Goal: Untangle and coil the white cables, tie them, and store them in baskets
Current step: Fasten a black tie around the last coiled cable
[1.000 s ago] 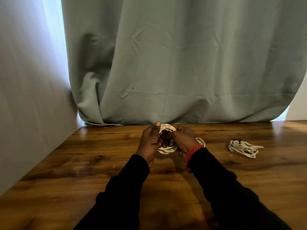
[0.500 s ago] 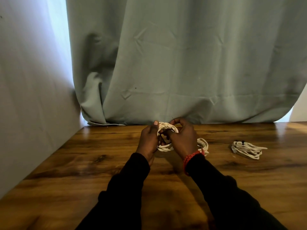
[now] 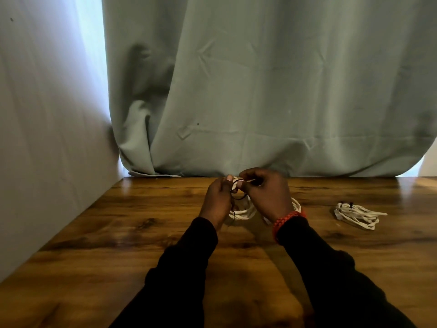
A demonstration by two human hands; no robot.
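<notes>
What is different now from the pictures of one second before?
Both hands rose a little toward the curtain. The right hand and left hand now pinch a dark tie above the coil; before, they pressed it against the coil. The tied bundle on the table stayed as it was.

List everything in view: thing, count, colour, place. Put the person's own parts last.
held cable coil: one, white, table centre, between the hands
dark tie: one, thin, looped at the coil's top, pinched by both hands
tied cable bundle: one, white, lying on the table at right
table: one, brown wood grain
curtain: one, grey-green, behind the table
wall: one, pale, left
bracelet: one, red-orange, right wrist
left hand: one, black sleeve
right hand: one, black sleeve
</notes>
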